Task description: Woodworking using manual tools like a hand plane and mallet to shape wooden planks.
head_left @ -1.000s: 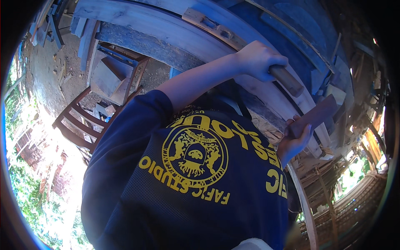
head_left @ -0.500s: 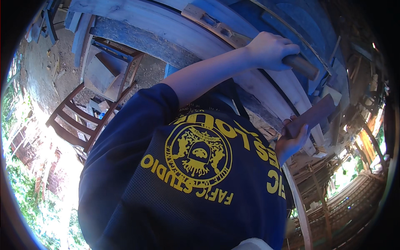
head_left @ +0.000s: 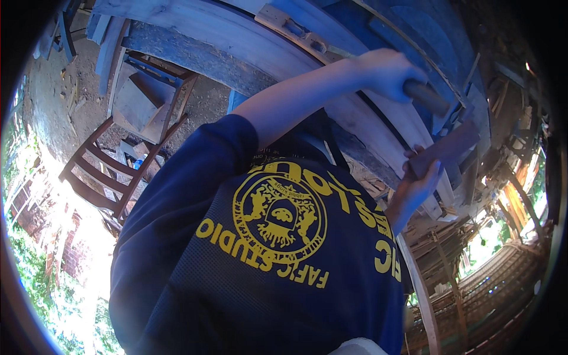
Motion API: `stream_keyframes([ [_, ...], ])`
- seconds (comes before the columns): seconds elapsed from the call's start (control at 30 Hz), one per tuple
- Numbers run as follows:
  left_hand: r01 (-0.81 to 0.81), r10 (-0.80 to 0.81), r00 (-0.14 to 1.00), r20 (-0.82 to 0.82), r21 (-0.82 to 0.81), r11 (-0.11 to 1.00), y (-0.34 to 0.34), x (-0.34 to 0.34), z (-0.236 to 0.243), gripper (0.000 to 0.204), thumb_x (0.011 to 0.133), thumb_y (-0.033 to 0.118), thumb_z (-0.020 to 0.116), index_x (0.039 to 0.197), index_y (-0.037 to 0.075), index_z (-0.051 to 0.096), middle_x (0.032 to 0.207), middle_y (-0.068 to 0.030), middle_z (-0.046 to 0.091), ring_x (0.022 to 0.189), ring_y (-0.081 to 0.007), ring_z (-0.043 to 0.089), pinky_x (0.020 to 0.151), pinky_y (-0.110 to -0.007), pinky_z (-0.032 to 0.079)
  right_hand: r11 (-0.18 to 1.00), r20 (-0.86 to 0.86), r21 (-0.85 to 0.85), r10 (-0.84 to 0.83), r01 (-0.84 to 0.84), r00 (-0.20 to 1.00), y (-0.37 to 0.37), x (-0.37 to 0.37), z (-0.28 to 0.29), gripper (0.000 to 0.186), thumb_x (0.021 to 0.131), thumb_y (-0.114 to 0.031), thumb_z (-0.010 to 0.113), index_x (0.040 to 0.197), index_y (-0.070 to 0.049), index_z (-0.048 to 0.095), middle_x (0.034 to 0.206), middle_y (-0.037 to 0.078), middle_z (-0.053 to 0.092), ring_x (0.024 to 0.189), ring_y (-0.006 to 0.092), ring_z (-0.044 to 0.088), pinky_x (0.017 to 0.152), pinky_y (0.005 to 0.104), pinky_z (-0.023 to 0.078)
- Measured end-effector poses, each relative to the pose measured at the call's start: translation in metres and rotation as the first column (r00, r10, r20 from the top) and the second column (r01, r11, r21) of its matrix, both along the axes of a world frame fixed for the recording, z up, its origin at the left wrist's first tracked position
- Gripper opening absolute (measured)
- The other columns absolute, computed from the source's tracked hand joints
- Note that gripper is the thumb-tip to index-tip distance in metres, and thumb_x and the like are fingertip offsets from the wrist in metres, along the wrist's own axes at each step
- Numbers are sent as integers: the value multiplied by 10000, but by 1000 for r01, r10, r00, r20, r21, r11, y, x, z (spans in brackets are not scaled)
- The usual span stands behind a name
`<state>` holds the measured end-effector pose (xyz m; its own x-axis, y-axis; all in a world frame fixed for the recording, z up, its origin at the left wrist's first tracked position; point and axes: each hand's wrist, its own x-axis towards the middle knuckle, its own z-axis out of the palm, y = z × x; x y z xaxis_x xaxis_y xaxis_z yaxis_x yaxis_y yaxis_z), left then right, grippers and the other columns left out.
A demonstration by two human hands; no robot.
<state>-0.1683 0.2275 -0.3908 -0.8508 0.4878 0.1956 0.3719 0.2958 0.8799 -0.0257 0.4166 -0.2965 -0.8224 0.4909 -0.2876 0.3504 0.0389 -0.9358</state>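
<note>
My left arm reaches across to the right, and my left hand [head_left: 391, 76] is closed around a short brown block [head_left: 427, 97]. The block sticks out past the fingers, its exact kind unclear. Lower and to the right, my right hand [head_left: 419, 184] grips a flat, dark brown piece of wood [head_left: 447, 149], with the thumb and fingers on opposite sides. A gap separates the block from the flat piece. Both hands are in front of long pale planks [head_left: 349, 115] on the work surface.
A notched wooden piece [head_left: 290, 28] lies along the planks beyond my left arm. A brown slatted wooden chair [head_left: 109, 163] is at the left, on ground strewn with wood scraps. An upright wooden strip [head_left: 423, 296] stands near my right side, with stacked timber farther right.
My left hand has shifted slightly right and down with the brown block. My right hand and the flat wood have risen a little. The whole view has shifted slightly.
</note>
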Motion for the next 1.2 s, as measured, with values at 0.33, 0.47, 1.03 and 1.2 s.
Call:
stream_keyframes([
  [0.33,-602,544,610,576,-108,791,-78,95,-6,323,769,125,716,1051,3,615,818,-88,657,771,-159,674,662,-325,564,900,-161,-338,233,-276,959,-33,-70,-169,483,1032,-328,382,1373,12,350,1285,175,550,1166,275,564,1036,436,409],
  [0.47,-740,461,355,813,-57,670,-117,88,-58,357,797,98,660,1124,-1,557,927,-93,621,830,-183,659,664,-332,585,894,-196,-333,247,-301,949,-86,-97,-175,410,1028,-253,405,1332,20,361,1196,184,587,1127,259,589,988,390,439],
  [1.03,-548,468,538,701,-131,826,-105,59,-59,413,754,203,676,1098,-17,609,927,-138,665,820,-221,680,733,-342,560,844,-10,-489,246,-219,969,-113,-19,-172,312,1019,-223,436,1192,33,390,1051,177,638,945,215,649,857,319,503],
  [1.2,-489,599,771,218,-400,775,-92,73,-36,474,715,304,704,1119,65,636,918,-164,693,784,-322,680,762,-405,546,842,-47,-484,248,-239,968,-99,4,-162,331,1023,-258,424,1248,-19,379,1080,205,631,983,271,650,868,402,529],
])
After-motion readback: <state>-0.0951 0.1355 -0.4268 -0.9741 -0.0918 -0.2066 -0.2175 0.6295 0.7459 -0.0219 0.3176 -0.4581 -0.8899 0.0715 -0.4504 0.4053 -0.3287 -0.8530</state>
